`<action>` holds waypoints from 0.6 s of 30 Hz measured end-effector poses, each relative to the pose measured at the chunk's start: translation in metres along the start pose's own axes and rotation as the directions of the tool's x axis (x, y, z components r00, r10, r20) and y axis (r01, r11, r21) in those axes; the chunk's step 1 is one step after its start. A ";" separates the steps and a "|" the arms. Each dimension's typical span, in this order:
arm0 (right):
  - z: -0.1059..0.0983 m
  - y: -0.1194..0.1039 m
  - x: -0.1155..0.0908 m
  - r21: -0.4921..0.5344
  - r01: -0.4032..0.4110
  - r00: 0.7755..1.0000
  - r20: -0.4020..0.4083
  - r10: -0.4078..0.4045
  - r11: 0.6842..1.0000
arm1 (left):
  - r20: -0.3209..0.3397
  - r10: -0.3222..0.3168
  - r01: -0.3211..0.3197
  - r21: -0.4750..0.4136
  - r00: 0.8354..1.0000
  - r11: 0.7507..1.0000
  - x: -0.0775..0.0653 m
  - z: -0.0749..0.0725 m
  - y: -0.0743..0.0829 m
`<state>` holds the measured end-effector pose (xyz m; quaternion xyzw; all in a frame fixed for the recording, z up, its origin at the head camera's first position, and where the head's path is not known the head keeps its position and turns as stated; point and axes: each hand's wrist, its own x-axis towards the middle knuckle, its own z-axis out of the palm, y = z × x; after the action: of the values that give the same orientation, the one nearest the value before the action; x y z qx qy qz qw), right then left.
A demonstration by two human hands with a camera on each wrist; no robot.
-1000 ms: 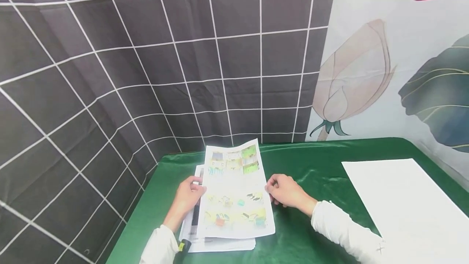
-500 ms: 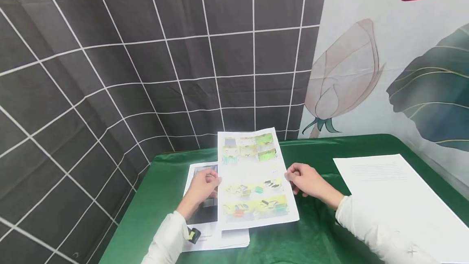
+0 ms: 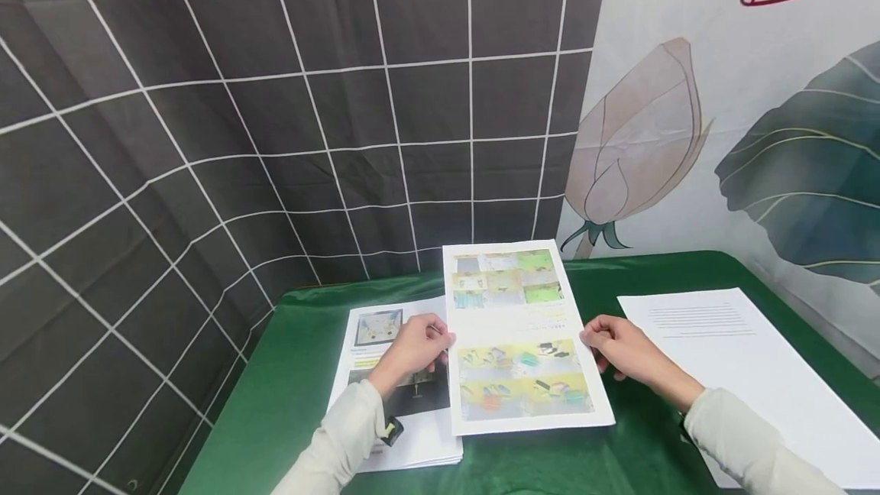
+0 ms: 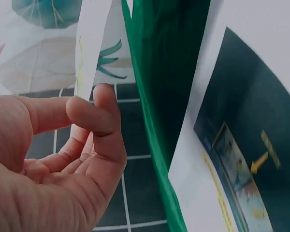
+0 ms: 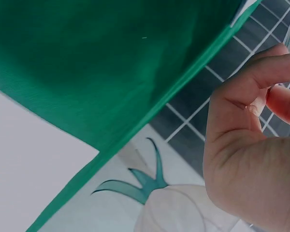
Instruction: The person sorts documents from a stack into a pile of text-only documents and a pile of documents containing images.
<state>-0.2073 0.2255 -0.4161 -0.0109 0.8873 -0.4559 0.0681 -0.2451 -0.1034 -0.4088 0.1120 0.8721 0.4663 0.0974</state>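
A printed sheet of paper point(image 3: 512, 323) with rows of coloured pictures is held up between both hands, tilted toward the head camera. My left hand point(image 3: 415, 346) pinches its left edge between thumb and fingers; the left wrist view shows the sheet point(image 4: 91, 53) edge-on in that pinch. On the opposite edge, my right hand point(image 3: 626, 350) pinches the paper at about mid-height. Below and left of the held sheet lies a stack of printed pages point(image 3: 412, 441), partly covered by the left hand and the sheet. Its top page carries a dark picture point(image 4: 251, 96) and yellow-marked text.
On the right of the green-covered table point(image 3: 275, 396) lies another white page point(image 3: 749, 380) with lines of text, partly under the right sleeve point(image 3: 749, 434). Behind the table hang a dark gridded cloth point(image 3: 426, 113) and a white cloth with a flower print point(image 3: 639, 143).
Both hands have carried the sheet to the right and raised it off the stack. More of the stack's top page shows now. Both pinches on the sheet's edges stay the same.
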 end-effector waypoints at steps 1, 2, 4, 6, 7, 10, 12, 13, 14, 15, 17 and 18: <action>-0.002 0.003 -0.002 -0.003 -0.004 1.000 -0.004 0.004 1.000 | 0.014 0.009 -0.009 -0.010 1.000 1.000 0.001 0.003 0.001; -0.003 0.005 -0.004 -0.006 -0.007 1.000 -0.007 0.007 1.000 | 0.027 0.017 -0.016 -0.021 0.999 1.000 0.001 0.005 0.001; -0.006 0.010 -0.006 -0.010 -0.014 1.000 -0.013 0.014 1.000 | 0.050 0.026 -0.024 -0.039 0.998 0.999 0.002 0.011 0.002; -0.009 0.014 -0.008 -0.016 -0.020 1.000 -0.015 0.020 1.000 | 0.066 0.031 -0.028 -0.041 0.997 0.999 0.003 0.015 0.003; -0.010 0.016 -0.009 -0.019 -0.024 1.000 -0.015 0.024 1.000 | 0.071 0.029 -0.026 -0.032 0.997 0.999 0.003 0.018 0.004; -0.015 0.023 -0.011 -0.035 -0.024 1.000 -0.014 0.024 0.999 | 0.076 0.025 -0.029 0.041 0.997 0.999 0.005 0.024 0.006; -0.018 0.027 -0.013 -0.044 -0.034 0.999 -0.015 0.033 0.998 | 0.077 0.026 -0.034 0.098 0.997 0.995 0.007 0.028 0.008; -0.019 0.029 -0.013 -0.047 -0.040 0.999 -0.016 0.039 0.998 | 0.078 0.029 -0.039 0.128 0.997 0.991 0.007 0.030 0.009; -0.020 0.031 -0.014 -0.051 -0.041 0.999 -0.015 0.041 0.998 | 0.075 0.039 -0.051 0.160 0.996 0.986 0.008 0.032 0.010; -0.021 0.033 -0.015 -0.056 -0.043 0.999 -0.013 0.042 0.998 | 0.072 0.045 -0.058 0.190 0.996 0.980 0.009 0.034 0.011; -0.023 0.036 -0.015 -0.060 -0.057 0.998 -0.008 0.056 0.997 | 0.067 0.056 -0.071 0.240 0.996 0.968 0.010 0.038 0.013; -0.025 0.037 -0.015 -0.063 -0.063 0.998 -0.004 0.063 0.996 | 0.063 0.057 -0.072 0.260 0.996 0.963 0.010 0.039 0.014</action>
<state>-0.1937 0.2681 -0.4300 0.0155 0.9012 -0.4255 0.0813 -0.2428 -0.0615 -0.4188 0.1651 0.9190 0.3465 0.0904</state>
